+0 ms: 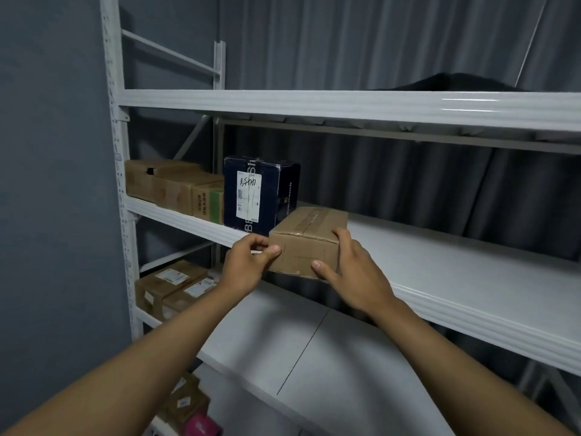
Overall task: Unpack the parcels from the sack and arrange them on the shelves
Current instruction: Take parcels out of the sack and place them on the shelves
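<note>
A brown taped cardboard parcel (309, 237) lies on the middle white shelf (456, 278), its front end hanging slightly over the shelf's edge. My left hand (248, 265) holds its left front corner, thumb on the front face. My right hand (349, 269) grips the right front corner, fingers over the top edge and thumb on the front. Just left of it stands a dark blue box (261, 193) with a white label. The sack is not in view.
Several brown cartons (176, 187) line the middle shelf's left end. More labelled parcels (176, 284) sit on the lower shelf (283, 350), and others with a pink item (201, 424) below. The upper shelf (345, 105) carries something dark at right. Grey wall left, curtain behind.
</note>
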